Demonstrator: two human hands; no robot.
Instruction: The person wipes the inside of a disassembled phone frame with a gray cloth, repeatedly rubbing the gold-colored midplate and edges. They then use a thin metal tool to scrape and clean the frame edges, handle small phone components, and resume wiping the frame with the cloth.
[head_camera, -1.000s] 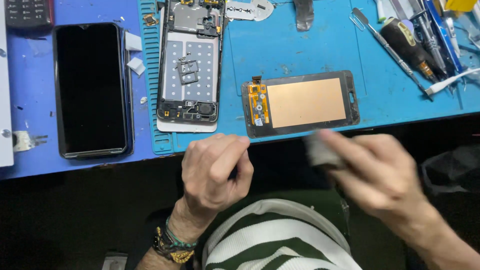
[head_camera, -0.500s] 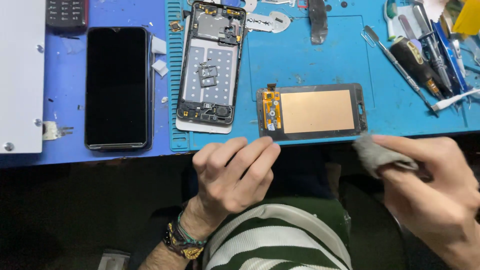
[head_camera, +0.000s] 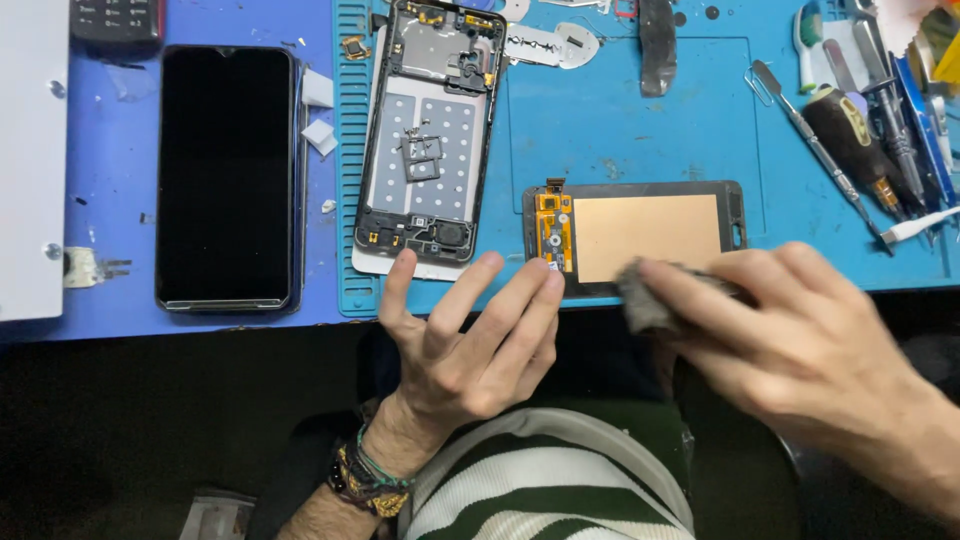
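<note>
A detached phone display panel (head_camera: 640, 232) lies face down on the blue work mat (head_camera: 640, 130), showing its copper-coloured back and an orange flex board at its left end. My right hand (head_camera: 800, 340) pinches a small grey cloth wad (head_camera: 645, 300) against the panel's near edge. My left hand (head_camera: 470, 340) is open with fingers spread, its fingertips reaching the mat's front edge just left of the panel. An opened phone frame (head_camera: 425, 130) with loose small parts on it lies to the left of the panel.
A whole black phone (head_camera: 228, 175) lies screen up at the left beside a white box (head_camera: 30, 160). Screwdrivers, tweezers and other tools (head_camera: 860, 130) are heaped at the right. A metal shield plate (head_camera: 550, 45) and a dark strip (head_camera: 657, 35) rest at the back.
My right hand has carried the grey cloth left and forward onto the display panel's near edge. My left hand has opened from a loose fist and reached up to the mat edge.
</note>
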